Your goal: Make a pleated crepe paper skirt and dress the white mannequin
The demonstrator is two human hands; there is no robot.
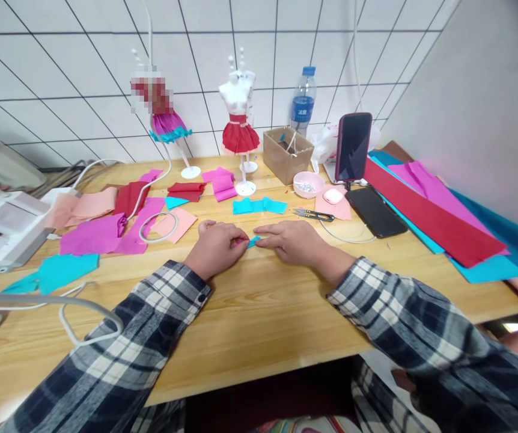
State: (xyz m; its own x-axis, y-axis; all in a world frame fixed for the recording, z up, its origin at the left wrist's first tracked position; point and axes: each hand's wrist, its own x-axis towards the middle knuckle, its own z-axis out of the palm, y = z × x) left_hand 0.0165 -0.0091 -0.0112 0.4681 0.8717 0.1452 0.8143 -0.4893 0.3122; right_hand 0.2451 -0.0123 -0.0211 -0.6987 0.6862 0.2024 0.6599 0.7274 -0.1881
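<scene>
Pinching one small blue strip (253,242) by its left end: left hand (220,246), fingertips together (a bit of magenta shows there). Right hand (292,242), fingers extended, at strip's right end; whether gripping, cannot tell. Strip sits between hands, at the desk (268,319). Beyond right hand: one pair of snips (326,216), two phones (353,147).

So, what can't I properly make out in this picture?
All in the head view:
- Small blue piece: mostly covered by the left hand and right hand.
- Dressed figure at left: its upper part is blurred into blocks.
- Rear mannequin: mostly hidden by the front mannequin.
- Cardboard box: its walls hide most contents.
- Bits in the pink bowl: too small to identify.
- White device: cut off by the left edge.
</scene>
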